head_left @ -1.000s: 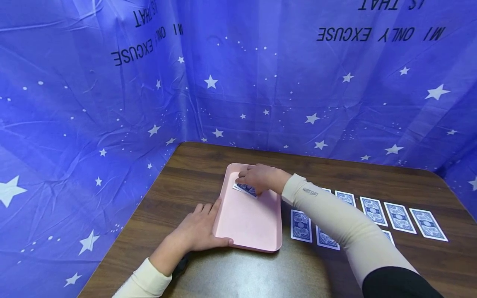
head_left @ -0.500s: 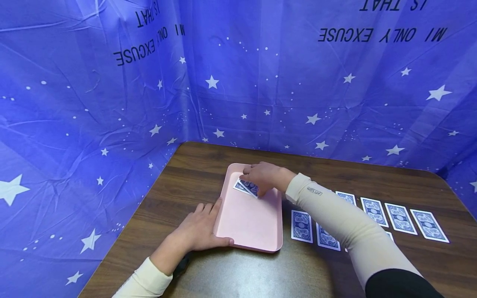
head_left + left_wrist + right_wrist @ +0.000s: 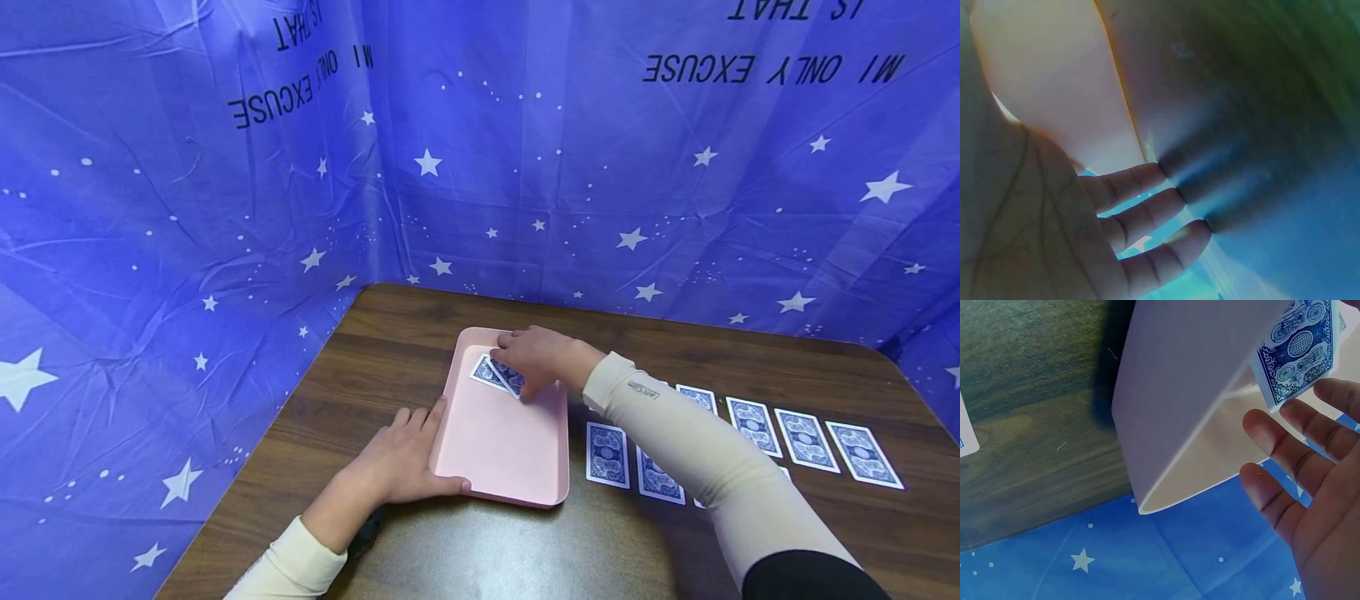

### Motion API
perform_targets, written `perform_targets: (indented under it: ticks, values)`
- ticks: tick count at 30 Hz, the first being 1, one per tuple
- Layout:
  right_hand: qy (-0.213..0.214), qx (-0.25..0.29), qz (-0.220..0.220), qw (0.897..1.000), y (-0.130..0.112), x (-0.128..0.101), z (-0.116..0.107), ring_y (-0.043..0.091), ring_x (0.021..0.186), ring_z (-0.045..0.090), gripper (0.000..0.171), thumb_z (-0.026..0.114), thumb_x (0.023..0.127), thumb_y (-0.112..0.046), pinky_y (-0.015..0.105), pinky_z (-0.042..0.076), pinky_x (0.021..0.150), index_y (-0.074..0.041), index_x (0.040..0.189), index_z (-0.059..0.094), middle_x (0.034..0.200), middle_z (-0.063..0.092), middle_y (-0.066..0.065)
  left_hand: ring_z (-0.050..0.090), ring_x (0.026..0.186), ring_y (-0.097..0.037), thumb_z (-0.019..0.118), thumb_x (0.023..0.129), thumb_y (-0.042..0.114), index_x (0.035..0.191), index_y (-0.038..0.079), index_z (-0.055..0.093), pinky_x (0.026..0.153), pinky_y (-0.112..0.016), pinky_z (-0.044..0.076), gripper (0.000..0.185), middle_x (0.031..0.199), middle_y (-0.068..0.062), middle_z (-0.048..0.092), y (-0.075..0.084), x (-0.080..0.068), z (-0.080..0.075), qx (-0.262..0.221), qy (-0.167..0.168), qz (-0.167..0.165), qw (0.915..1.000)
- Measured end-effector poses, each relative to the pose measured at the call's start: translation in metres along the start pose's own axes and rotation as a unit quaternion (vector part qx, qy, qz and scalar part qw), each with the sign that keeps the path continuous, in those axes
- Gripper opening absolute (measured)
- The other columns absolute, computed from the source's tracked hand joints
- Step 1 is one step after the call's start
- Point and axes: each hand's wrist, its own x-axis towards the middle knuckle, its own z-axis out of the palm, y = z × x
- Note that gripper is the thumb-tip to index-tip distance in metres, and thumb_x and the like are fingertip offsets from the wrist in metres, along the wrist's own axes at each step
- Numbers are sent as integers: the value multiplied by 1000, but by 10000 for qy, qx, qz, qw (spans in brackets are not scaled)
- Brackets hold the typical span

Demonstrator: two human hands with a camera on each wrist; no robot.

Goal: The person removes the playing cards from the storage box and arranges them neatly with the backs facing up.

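A pink tray (image 3: pixel 495 458) lies on the wooden table. My right hand (image 3: pixel 540 354) reaches over its far part and holds a blue-backed playing card (image 3: pixel 1300 347) by its edges, tilted above the tray floor. Beside and partly under that one, another face-down card (image 3: pixel 486 372) lies in the tray. My left hand (image 3: pixel 401 462) rests against the tray's left side, thumb on the near rim. In the left wrist view, its fingers (image 3: pixel 1166 256) stretch out beside the tray, holding nothing.
Face-down cards stand in two rows right of the tray, among them a near-row card (image 3: pixel 607 454) and a far-right card (image 3: pixel 864 454); my right sleeve (image 3: pixel 675 433) covers some. A blue starry curtain (image 3: pixel 525 167) hangs behind the table.
My right hand has shifted slightly right with its card, uncovering more of the card lying in the tray. The left hand and the tray have stayed in place.
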Motion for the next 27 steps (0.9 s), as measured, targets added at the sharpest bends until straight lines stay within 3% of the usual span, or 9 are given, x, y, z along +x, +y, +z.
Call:
perform_targets:
  ticks: [12, 22, 27]
  values:
    - [347, 102, -51, 9993, 0, -14, -3, 27, 112, 55, 86, 81, 71, -51, 48, 45, 96, -13, 142, 50, 127, 53, 8, 49, 116, -35, 57, 67, 89, 157, 1, 22, 85, -47, 50, 130, 134, -19, 53, 0, 0, 0, -51, 14, -1, 10000]
    - [364, 117, -19, 9993, -3, -18, 1, 24, 109, 55, 84, 78, 73, -54, 44, 45, 96, -16, 143, 51, 125, 53, 7, 49, 115, -35, 57, 67, 88, 156, 1, 23, 84, -47, 50, 129, 134, -19, 53, -1, 0, 0, -37, 31, -3, 10000]
    - [312, 235, -39, 9992, -5, -17, 4, 23, 114, 53, 83, 79, 73, -50, 43, 42, 102, -16, 143, 52, 126, 53, 6, 49, 116, -36, 57, 67, 88, 156, 1, 22, 85, -48, 50, 129, 134, -19, 53, 1, 0, 0, -107, 7, 2, 9999]
